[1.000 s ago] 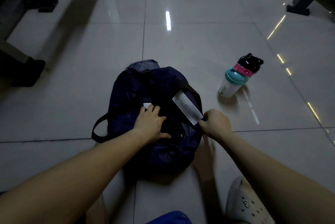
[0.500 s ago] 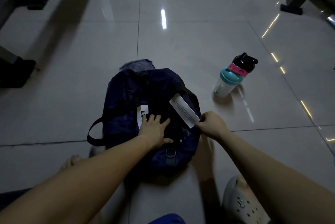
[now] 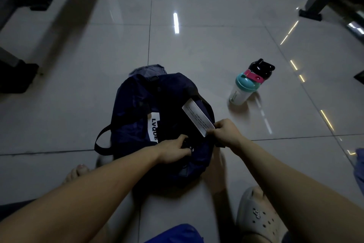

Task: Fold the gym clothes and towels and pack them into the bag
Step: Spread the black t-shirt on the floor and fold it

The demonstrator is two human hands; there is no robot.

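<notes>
Head view: navy bag (image 3: pixel 137 105) is set on the tiled floor (image 3: pixel 197 46) at frame centre. Its near edge is gripped by the left hand (image 3: pixel 173 152), fingers curled into the fabric. Its rim at 3 o'clock, beside a white label (image 3: pixel 198 119), is pinched by the right hand (image 3: pixel 226 132). A shaker bottle (image 3: pixel 244 89) is stood at 2 o'clock, well apart.

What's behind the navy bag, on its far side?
A bit of grey fabric pokes out past the far edge of the bag. The bag covers the rest of it, so what it is cannot be told.
</notes>
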